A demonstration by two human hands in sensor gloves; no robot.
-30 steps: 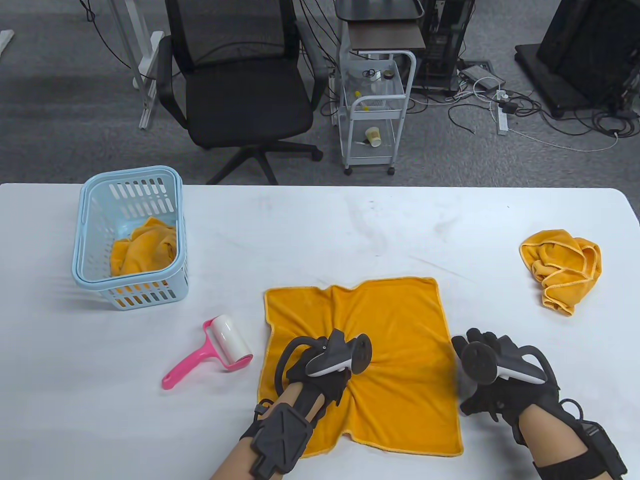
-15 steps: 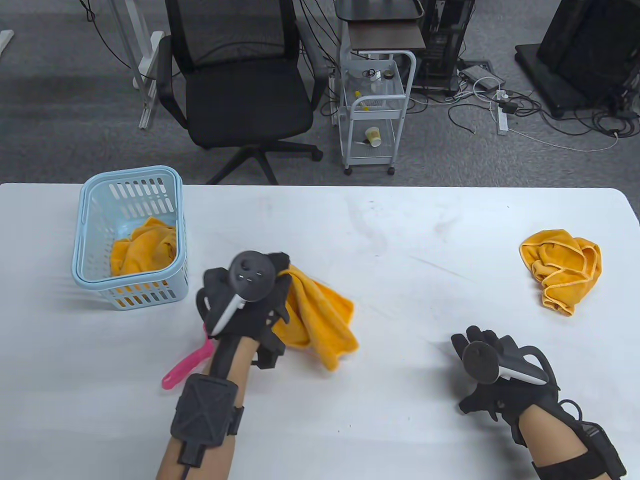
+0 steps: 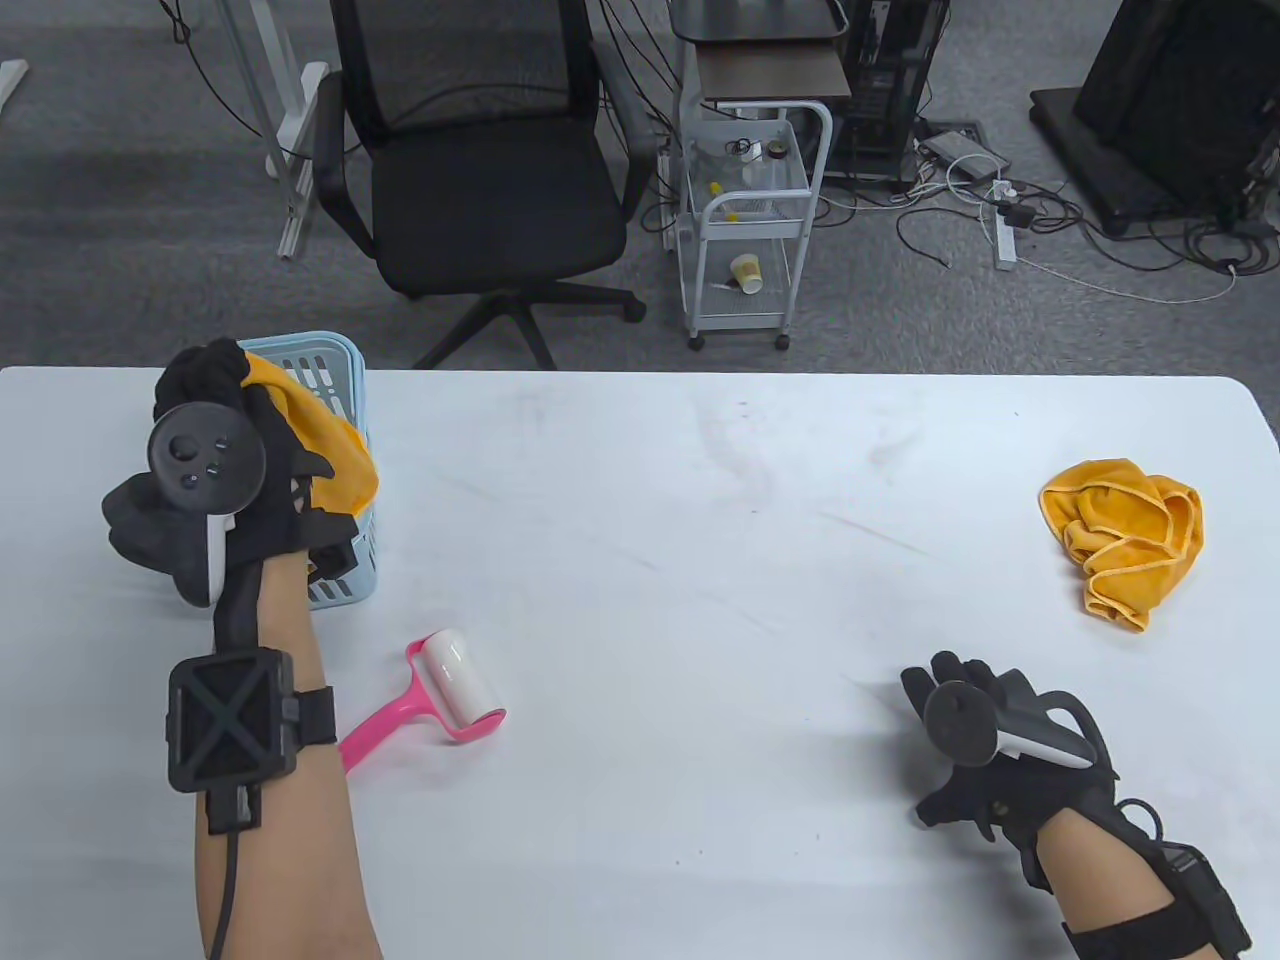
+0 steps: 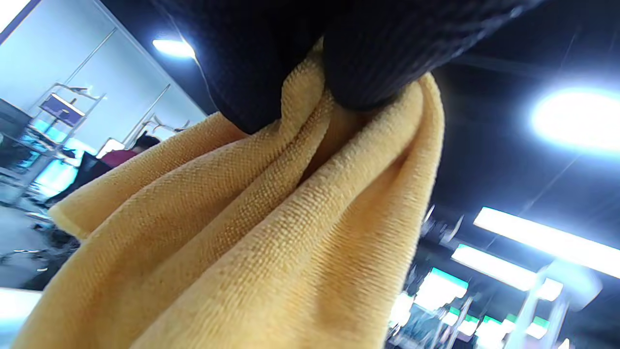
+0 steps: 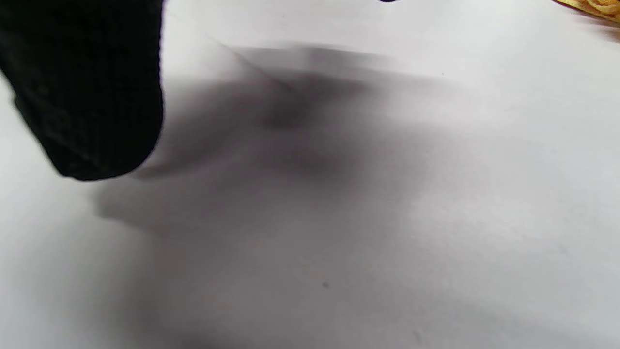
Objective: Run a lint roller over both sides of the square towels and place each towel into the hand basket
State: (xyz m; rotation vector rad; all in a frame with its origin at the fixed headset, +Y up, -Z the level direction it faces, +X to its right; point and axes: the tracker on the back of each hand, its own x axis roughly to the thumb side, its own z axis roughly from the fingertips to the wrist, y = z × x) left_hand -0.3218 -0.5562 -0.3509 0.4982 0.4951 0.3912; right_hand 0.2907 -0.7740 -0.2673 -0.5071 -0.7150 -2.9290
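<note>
- The left fingers (image 4: 368, 63) are curled and pinch a gathered fold of the orange towel (image 4: 271, 232); in the left wrist view the cloth bunches between two gloved fingertips and hangs down in soft pleats.
- In the table view the left hand (image 3: 215, 470) is raised at the far left of the table, above the light blue basket (image 3: 345, 570), with its tracker disc facing up toward the camera.
- The held towel (image 3: 320, 440) drapes from the far side of that hand over the basket's right part; most of the basket is hidden behind the hand and forearm.
- The left forearm runs from the near edge up toward the basket, nearly straight, with a black strapped pad on the wrist.
- The right hand (image 3: 985, 745) sits low over the table at the near right; its fingers look loosely curled and hold nothing.
- In the right wrist view one gloved fingertip (image 5: 97, 97) hangs just over the white tabletop (image 5: 436, 194), with a shadow under it; whether it touches I cannot tell.
- The pink-handled lint roller (image 3: 435, 695) lies on the table, near and right of the basket, touched by neither hand.
- A second orange towel (image 3: 1125, 540) lies crumpled at the right side of the table, farther than the right hand and apart from it.
</note>
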